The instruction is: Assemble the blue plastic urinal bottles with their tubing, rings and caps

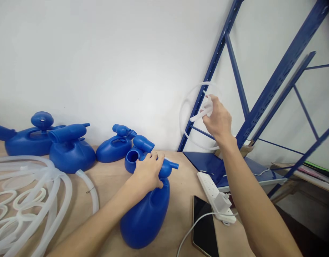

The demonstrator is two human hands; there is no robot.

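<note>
A blue plastic urinal bottle point(145, 221) stands on the wooden table close in front of me. My left hand point(148, 173) is closed around its upper part, and a ribbed nozzle point(174, 165) sticks out to the right past my fingers. Held up in the air, my right hand point(218, 119) grips a coiled translucent tube point(198, 116). One straight end of that tube points left, and its loop hangs around the hand, apart from the bottle. My left hand hides part of the bottle's top.
Several more blue bottles point(73, 157) line the back of the table by the wall. Translucent tubes and rings point(56, 185) lie at left. At right are a phone point(204, 225), a power strip point(208, 189) with a white cable, and a blue metal rack point(218, 53).
</note>
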